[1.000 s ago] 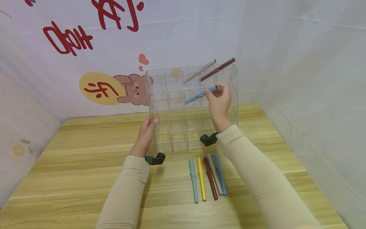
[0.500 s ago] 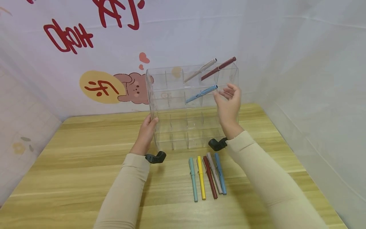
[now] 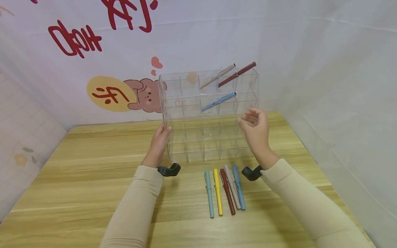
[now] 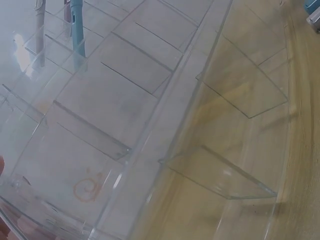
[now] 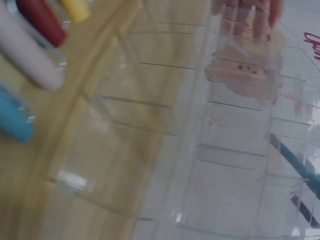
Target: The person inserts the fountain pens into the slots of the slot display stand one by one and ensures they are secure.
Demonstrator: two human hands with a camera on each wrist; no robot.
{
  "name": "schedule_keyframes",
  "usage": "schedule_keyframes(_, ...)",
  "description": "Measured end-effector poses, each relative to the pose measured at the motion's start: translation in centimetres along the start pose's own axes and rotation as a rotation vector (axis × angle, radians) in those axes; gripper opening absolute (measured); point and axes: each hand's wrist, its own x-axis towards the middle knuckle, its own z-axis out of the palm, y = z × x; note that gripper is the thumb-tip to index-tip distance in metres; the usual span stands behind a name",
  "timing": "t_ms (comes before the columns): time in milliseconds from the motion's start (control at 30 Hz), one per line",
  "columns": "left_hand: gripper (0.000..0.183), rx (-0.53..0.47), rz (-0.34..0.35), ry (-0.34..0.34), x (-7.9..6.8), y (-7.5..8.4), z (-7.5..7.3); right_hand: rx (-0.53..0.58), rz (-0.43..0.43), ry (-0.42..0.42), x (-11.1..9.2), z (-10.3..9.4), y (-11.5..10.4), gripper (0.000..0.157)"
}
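White cloth (image 3: 217,34) with red characters hangs behind a wooden bench (image 3: 102,162), on which five slim, capped pens are lying: a teal pen (image 3: 209,194), a yellow pen (image 3: 218,193), a dark red pen (image 3: 227,192), a grey pen (image 3: 232,187) and a blue pen (image 3: 238,187). From the right hand (image 3: 256,131) they lie toward the person and to the left, which seems the relation that matters most; the blue pen is nearest to it, and their long axes run roughly away from the person, clip ends first. They look smooth and straight, the last three close together. This hand has its fingers loosely bent, thumb apart, with nothing visible between. Beyond the pens stands a clear rack (image 3: 193,151), gripped at its left side by the left hand (image 3: 159,143). Inside it lean a second blue pen (image 3: 219,101) and, one row higher, a second grey pen (image 3: 218,75) and a second dark red pen (image 3: 237,74).
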Motion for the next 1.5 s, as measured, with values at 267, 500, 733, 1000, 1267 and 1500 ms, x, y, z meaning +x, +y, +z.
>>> schedule_keyframes(267,0.056,-0.025,0.011,0.004,-0.1,0.0,0.2,-0.137,0.093,-0.143,-2.2,-2.0,1.6,0.047)
schedule_keyframes(500,0.054,-0.021,0.006,0.031,-0.1,0.0,0.4,-0.210,0.175,-0.280,-4.2,-2.8,3.6,0.047)
schedule_keyframes(733,0.054,-0.026,-0.001,0.057,-0.1,0.1,0.5,-0.339,0.233,-0.341,-5.2,-3.0,4.9,0.041)
schedule_keyframes(1000,0.054,-0.031,-0.008,0.062,0.0,-0.1,0.6,-0.435,0.242,-0.448,-6.0,-3.0,5.9,0.038)
schedule_keyframes(1267,0.055,-0.033,-0.012,0.067,-0.1,0.0,0.7,-0.495,0.318,-0.542,-6.3,-2.9,6.4,0.045)
schedule_keyframes(1500,0.055,-0.037,0.000,0.075,-0.2,0.1,0.8,-0.633,0.320,-0.614,-6.3,-2.7,6.4,0.045)
